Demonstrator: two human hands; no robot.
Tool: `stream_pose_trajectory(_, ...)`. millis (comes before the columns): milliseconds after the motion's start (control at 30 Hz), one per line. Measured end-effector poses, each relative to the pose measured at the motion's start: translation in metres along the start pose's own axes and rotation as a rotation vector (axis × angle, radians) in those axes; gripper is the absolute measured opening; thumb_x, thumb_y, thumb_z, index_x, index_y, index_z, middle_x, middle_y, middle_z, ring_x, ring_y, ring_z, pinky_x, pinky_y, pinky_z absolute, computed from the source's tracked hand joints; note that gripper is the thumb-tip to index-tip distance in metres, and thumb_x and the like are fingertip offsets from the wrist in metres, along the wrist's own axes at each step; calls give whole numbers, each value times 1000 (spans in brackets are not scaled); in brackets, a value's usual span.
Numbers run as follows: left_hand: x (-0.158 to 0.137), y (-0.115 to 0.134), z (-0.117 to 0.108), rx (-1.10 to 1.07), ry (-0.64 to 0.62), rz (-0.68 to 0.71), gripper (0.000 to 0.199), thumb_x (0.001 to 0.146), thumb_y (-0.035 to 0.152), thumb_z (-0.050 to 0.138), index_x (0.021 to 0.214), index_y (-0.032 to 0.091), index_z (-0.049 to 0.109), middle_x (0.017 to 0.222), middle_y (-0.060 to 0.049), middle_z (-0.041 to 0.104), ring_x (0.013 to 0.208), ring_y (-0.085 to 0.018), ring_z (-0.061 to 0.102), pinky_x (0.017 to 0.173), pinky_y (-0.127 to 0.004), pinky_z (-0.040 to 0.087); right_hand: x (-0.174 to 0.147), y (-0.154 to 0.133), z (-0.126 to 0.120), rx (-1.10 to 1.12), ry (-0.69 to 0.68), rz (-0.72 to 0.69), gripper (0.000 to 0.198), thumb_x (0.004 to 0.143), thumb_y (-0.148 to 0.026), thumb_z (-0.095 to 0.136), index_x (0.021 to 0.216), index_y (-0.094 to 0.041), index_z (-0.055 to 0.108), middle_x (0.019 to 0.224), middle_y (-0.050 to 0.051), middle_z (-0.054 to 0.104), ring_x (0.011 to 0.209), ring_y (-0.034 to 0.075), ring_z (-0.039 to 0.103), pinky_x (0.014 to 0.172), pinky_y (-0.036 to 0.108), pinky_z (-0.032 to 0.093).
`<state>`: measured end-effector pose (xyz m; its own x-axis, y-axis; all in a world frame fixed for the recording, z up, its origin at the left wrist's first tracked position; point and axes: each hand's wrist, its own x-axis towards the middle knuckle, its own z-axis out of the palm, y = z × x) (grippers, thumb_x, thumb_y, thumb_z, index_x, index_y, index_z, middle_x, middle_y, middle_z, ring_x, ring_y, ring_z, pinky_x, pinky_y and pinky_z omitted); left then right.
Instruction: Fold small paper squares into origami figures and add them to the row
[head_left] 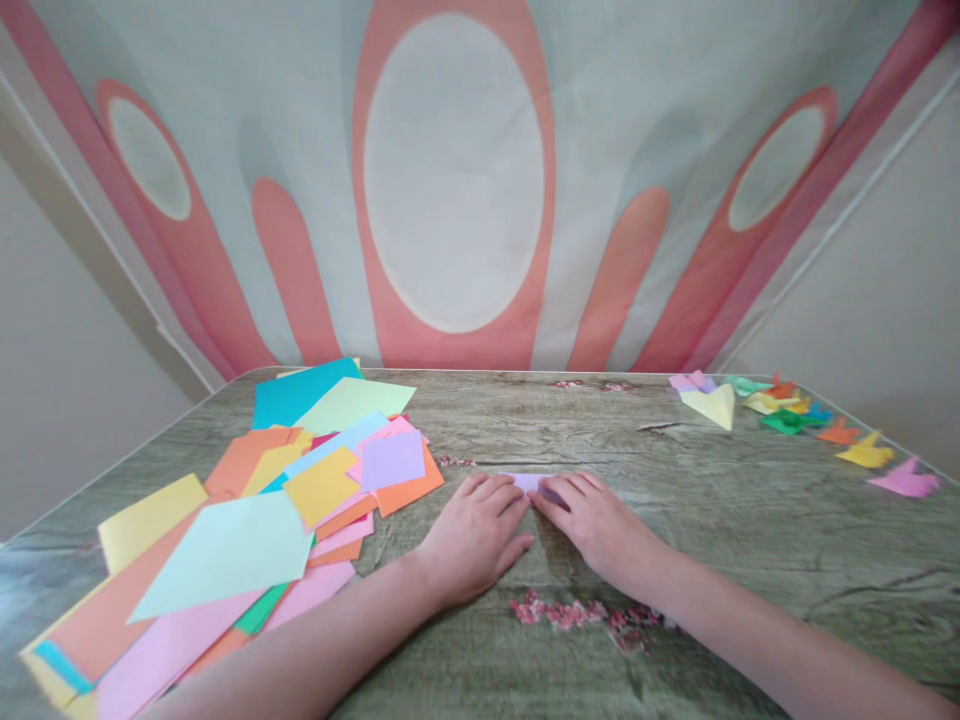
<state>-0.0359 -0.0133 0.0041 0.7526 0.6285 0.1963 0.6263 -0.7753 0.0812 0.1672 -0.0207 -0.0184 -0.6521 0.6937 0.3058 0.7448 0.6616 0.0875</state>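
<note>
A small piece of light purple paper [529, 482] lies on the table between my hands, partly covered by my fingers, with a straight far edge. My left hand [481, 535] rests palm down at its left end. Its fingers lie out over the paper and the thumb is apart on the table. My right hand [592, 520] is at the paper's right side, its fingers bent and closed on the near edge. How the paper is folded beneath my fingers cannot be made out.
A loose pile of coloured paper sheets [225, 550] covers the left side of the table, close to my left forearm. Several small folded paper figures [799, 420] stand in a row at the far right. Behind the table [750, 540] hangs a pink and grey patterned cloth [454, 345].
</note>
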Motion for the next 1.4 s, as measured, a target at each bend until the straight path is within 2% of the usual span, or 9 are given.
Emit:
stream_pose_trajectory(300,0,1,2,69,-8,13,40,89,42,40,117,16,50,115,-8,55,118,-25,40,103,-40,23,2,-7,-3,-82,-8,9,27,86,-12,45,110,-14,58,102,13,60,94,25,54,82,40,44)
stream_pose_trajectory(567,1,3,8,169,-1,39,45,87,46,42,117,14,50,115,-8,57,118,-24,41,102,-39,22,-5,-10,0,-113,-27,-16,32,84,-12,48,115,-7,53,115,18,56,108,28,50,93,43,40)
stream_pose_trajectory(800,22,1,9,274,-36,92,49,85,51,43,110,10,56,108,-11,60,111,-25,46,99,-39,24,-5,3,8,-102,-40,27,32,85,-12,48,117,-8,51,120,19,53,112,28,48,95,45,39)
stream_pose_trajectory(933,31,5,14,257,-35,63,52,84,53,42,108,10,56,103,-12,61,106,-25,49,98,-39,26,-10,14,11,-73,-59,35,34,86,-12,46,119,-10,49,123,16,52,115,27,46,97,46,37)
stream_pose_trajectory(1100,29,9,20,199,-7,26,54,84,55,41,111,10,54,110,-13,58,107,-25,48,98,-39,27,-16,16,11,-21,-45,53,37,88,-11,41,124,-13,46,126,16,50,119,25,42,100,48,33)
stream_pose_trajectory(1267,29,4,17,164,5,7,53,86,53,38,118,12,49,118,-12,53,112,-25,44,98,-38,28,-14,19,9,-23,-76,62,38,88,-11,39,126,-13,44,128,17,47,120,25,42,102,50,30)
stream_pose_trajectory(1400,33,-2,13,140,-2,7,47,88,50,34,117,17,50,115,-9,54,111,-24,44,96,-38,30,-10,27,8,-9,-82,63,36,89,-10,38,124,-16,47,128,15,48,120,24,42,102,51,29)
